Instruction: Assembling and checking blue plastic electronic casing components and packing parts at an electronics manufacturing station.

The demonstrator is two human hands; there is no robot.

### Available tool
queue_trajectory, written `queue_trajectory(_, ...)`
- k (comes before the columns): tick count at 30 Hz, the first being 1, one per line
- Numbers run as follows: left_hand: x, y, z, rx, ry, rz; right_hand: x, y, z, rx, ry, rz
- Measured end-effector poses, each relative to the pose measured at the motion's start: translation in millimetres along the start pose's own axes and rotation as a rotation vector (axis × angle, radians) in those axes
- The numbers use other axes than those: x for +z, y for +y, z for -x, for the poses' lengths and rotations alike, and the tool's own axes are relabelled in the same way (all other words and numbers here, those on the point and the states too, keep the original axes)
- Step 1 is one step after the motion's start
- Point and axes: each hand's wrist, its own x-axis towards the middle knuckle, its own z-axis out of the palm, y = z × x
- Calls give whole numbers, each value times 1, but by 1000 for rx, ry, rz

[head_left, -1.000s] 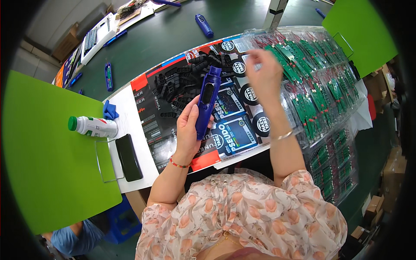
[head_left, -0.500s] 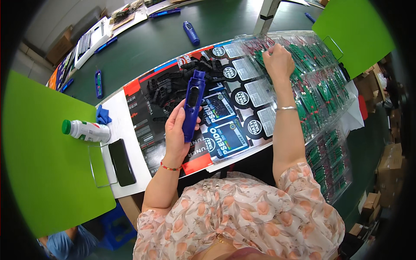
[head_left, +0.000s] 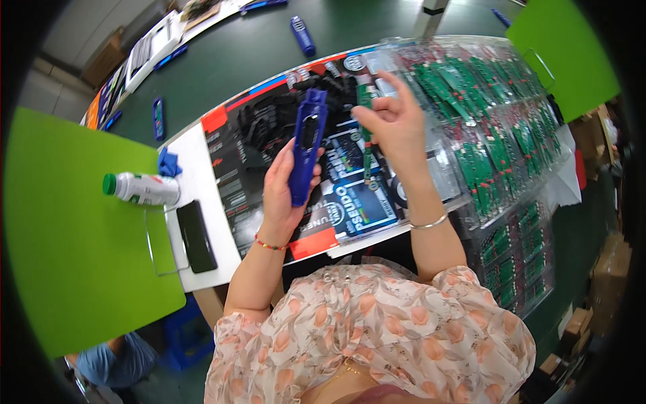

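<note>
My left hand [head_left: 277, 195] is wrapped round a long blue plastic housing [head_left: 301, 161], held upright with its oval opening towards the top. To the right of it, my right hand [head_left: 402, 131] pinches a narrow green circuit board [head_left: 367, 160] between thumb and fingers. The board hangs roughly parallel to the housing, a small gap apart from it. Behind the housing lies a pile of black plastic parts [head_left: 259, 124] on a printed sheet [head_left: 229, 182]. Clear plastic trays [head_left: 441, 161] full of green boards with reddish wires spread out at the right.
A phone [head_left: 196, 236], a white bottle with a green cap [head_left: 145, 188] and a blue cloth [head_left: 168, 163] lie at the left. Green panels [head_left: 87, 249] flank the workplace. Blue housings [head_left: 303, 36] lie further back, near a metal post [head_left: 428, 23]. A person [head_left: 118, 360] sits at lower left.
My right hand has come left from the trays and now carries a circuit board beside the housing. My left hand still holds the housing; the whole view has shifted slightly.
</note>
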Motion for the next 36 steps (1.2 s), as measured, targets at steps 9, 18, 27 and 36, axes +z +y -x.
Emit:
queue_trajectory(9, -1, -2, -1, -13, -33, 17, 22, -6, 30, 76, -78, -232)
queue_trajectory(18, 0, -1, 0, 6, 38, -9, 43, 1, 45, 108, -176, -365)
queue_trajectory(27, 0, 0, 1, 18, 34, 10, 48, 7, 47, 86, -132, -393)
queue_trajectory(36, 2, 1, 1, 35, 40, 6, 55, 11, 52, 99, -122, -419)
